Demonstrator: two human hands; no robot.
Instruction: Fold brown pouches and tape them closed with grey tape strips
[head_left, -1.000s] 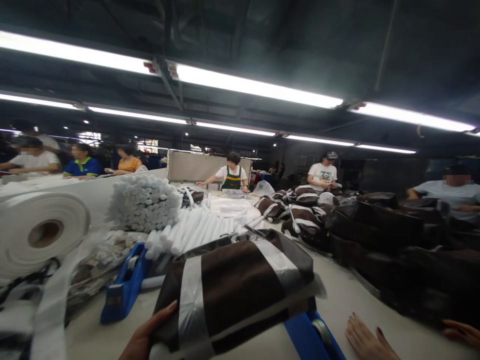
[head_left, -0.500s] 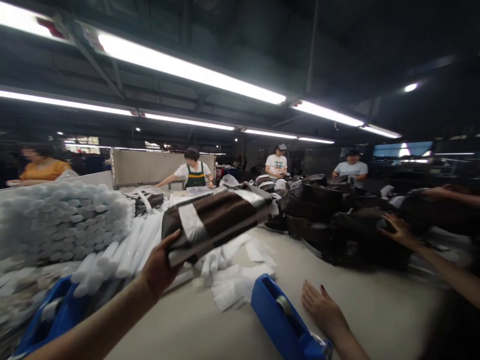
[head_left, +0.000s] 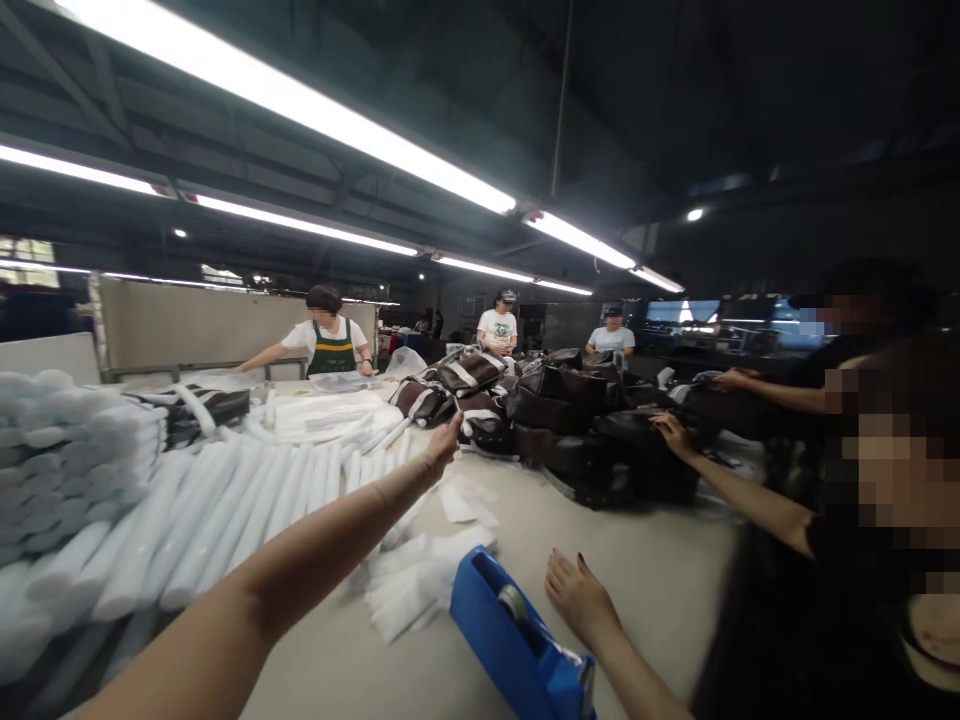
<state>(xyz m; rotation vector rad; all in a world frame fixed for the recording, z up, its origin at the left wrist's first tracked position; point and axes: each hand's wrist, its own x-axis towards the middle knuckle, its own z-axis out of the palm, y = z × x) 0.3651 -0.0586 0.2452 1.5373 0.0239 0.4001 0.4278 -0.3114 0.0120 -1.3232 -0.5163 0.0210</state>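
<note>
The person's left hand [head_left: 442, 445] reaches far out over a pale tabletop [head_left: 660, 620], its forearm running from the lower left of the head view up and to the right. Its fingers are extended and loosely together, gripping nothing. Their tips stop just short of a brown-and-white fabric bag [head_left: 484, 425], which lies to their right and slightly beyond them; the left hand is much nearer to it than the right. The bag sits at the front of a low heap of similar bags, and its long axis cannot be told with confidence.

The right hand [head_left: 581, 600] rests on the tabletop, fingers open and spread, holding nothing. Just to its left lies a blue tape dispenser [head_left: 487, 620], tilted and hard-edged, with a roll of clear tape set in its body. Beyond that is a loose pile of folded white sheets [head_left: 412, 585], soft and thin.

On the left, long white foam tubes [head_left: 210, 520] lie side by side, rounded and smooth, with a stack of tube ends [head_left: 45, 460] behind them. To the right, a co-worker's hand [head_left: 673, 432] touches a dark bag in a bulky stack [head_left: 570, 425]. Farther along the table, a person in a green apron [head_left: 331, 345] leans over it.
</note>
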